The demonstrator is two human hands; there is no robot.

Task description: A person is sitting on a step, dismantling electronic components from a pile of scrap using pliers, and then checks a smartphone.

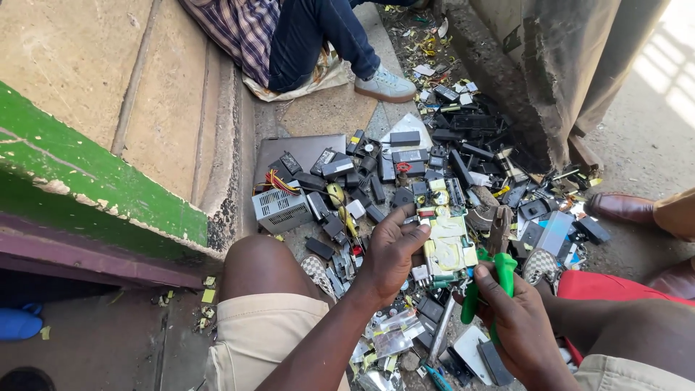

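Observation:
My left hand grips the left edge of a circuit board that carries yellow and green parts, holding it over a heap of electronic scrap. My right hand is closed around the green handles of pliers, whose jaws point up at the lower right corner of the board. Both my knees show at the bottom, in beige shorts.
Dark adapters, chargers and small boards cover the ground ahead. A grey metal power supply box with coloured wires sits at the left, near a laptop lid. A seated person's leg and shoe are beyond; a brown shoe is at right.

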